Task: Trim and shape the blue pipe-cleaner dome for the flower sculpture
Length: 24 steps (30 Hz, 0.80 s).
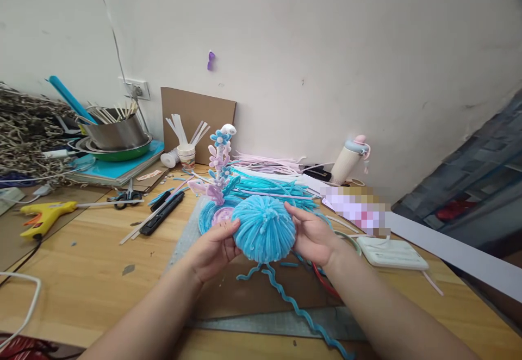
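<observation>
Between my two hands is a round, ribbed blue dome made of fuzzy pipe cleaners point(265, 229), its strips gathered at a centre point on top. My left hand point(216, 246) grips its left edge, thumb on top. From the right, my right hand point(314, 235) closes on the opposite edge. Wavy blue pipe cleaners point(299, 311) trail below it over a brown board point(261, 295). Just behind stands a pipe-cleaner flower stalk point(220, 159) in blue, pink and white. A blue coil with a pink centre point(222, 216) lies at its foot, partly hidden by the dome.
Bundles of blue pipe cleaners point(273, 186) lie behind my hands. At left are a yellow glue gun point(49, 216), scissors point(128, 197) and a black cutter point(163, 213). A paper cup point(186, 156), a bottle point(348, 159) and a white power strip point(391, 252) stand around.
</observation>
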Each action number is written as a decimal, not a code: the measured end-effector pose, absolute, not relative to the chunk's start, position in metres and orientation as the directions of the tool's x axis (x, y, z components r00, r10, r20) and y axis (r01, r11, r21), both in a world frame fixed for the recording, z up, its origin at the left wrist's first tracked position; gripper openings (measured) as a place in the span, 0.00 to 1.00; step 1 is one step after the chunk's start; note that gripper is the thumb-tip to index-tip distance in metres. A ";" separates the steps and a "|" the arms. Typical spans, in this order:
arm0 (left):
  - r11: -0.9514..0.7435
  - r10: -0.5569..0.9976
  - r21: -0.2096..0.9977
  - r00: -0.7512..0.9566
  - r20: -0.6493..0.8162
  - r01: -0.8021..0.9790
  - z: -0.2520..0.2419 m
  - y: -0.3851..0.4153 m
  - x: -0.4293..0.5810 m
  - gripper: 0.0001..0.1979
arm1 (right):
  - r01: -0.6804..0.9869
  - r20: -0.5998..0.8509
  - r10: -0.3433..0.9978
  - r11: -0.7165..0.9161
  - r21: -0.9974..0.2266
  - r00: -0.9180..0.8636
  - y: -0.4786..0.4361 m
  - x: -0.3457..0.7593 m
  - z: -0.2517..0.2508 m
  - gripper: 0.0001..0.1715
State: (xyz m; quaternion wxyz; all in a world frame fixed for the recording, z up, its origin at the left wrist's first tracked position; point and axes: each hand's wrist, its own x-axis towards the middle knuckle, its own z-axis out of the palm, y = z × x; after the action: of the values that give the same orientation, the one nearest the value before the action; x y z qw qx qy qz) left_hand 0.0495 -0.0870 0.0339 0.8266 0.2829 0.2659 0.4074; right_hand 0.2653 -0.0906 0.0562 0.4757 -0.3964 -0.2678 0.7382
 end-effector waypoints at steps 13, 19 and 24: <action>0.554 0.833 0.462 0.460 -0.308 -0.693 0.056 -0.108 0.032 0.06 | -0.418 -0.192 0.928 -0.320 -0.850 -0.320 -0.093 0.271 0.038 0.12; 0.575 0.810 0.534 0.524 -0.264 -0.620 0.056 -0.138 0.045 0.09 | -0.413 -0.137 0.956 -0.239 -0.879 -0.261 -0.094 0.267 0.032 0.11; 0.507 0.838 0.626 0.508 -0.199 -0.592 0.064 -0.133 0.061 0.13 | -0.402 -0.077 0.993 -0.107 -0.909 -0.089 -0.094 0.278 0.045 0.15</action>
State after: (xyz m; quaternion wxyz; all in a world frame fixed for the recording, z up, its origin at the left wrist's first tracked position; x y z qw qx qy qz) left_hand 0.0613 -0.1327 0.0636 0.8319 0.2483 0.2477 0.4300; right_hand 0.2778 -0.0935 0.0451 0.5507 -0.3901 -0.3787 0.6334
